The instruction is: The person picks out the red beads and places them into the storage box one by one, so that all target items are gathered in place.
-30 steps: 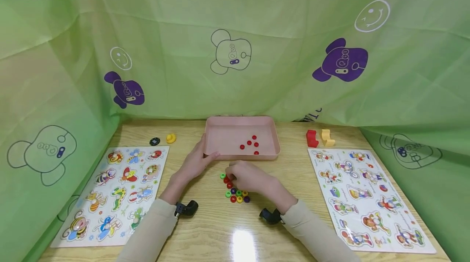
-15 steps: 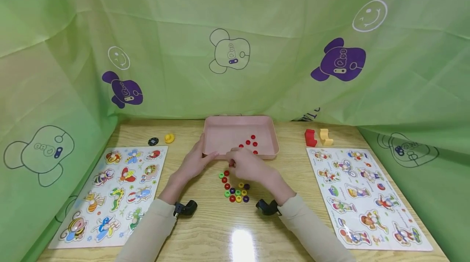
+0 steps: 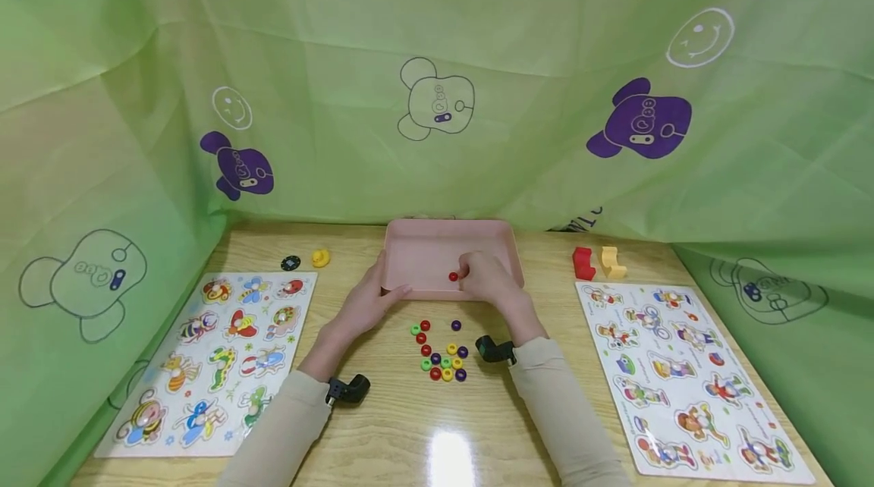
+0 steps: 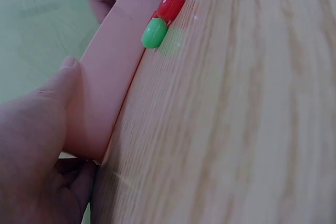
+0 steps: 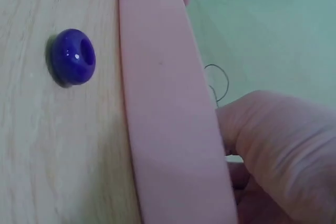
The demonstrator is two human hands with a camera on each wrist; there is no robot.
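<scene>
The pink tray [image 3: 416,259] stands at the back of the table. My left hand [image 3: 363,303] grips its front left corner, thumb against the front wall, as the left wrist view also shows. My right hand [image 3: 488,278] reaches over the front wall into the tray, fingers bent downward. A red ring-shaped bead [image 3: 454,276] shows on the tray floor beside those fingers. The fingertips are hidden, so I cannot tell whether they pinch a bead. In front of the tray lie several red, green, yellow and purple beads, with one purple bead [image 5: 73,57] apart from the rest.
A sticker-like picture board [image 3: 307,290] lies at left, another picture board [image 3: 587,297] at right. Behind them are a black disc [image 3: 290,263], a yellow duck [image 3: 320,258], a red block [image 3: 583,263] and a yellow block [image 3: 612,263]. A green curtain [image 3: 341,130] surrounds the table.
My right hand has picked a red bead from the loose group, then moved forward and right into the tray. It now covers most of the tray's beads. The left hand stays at the corner.
</scene>
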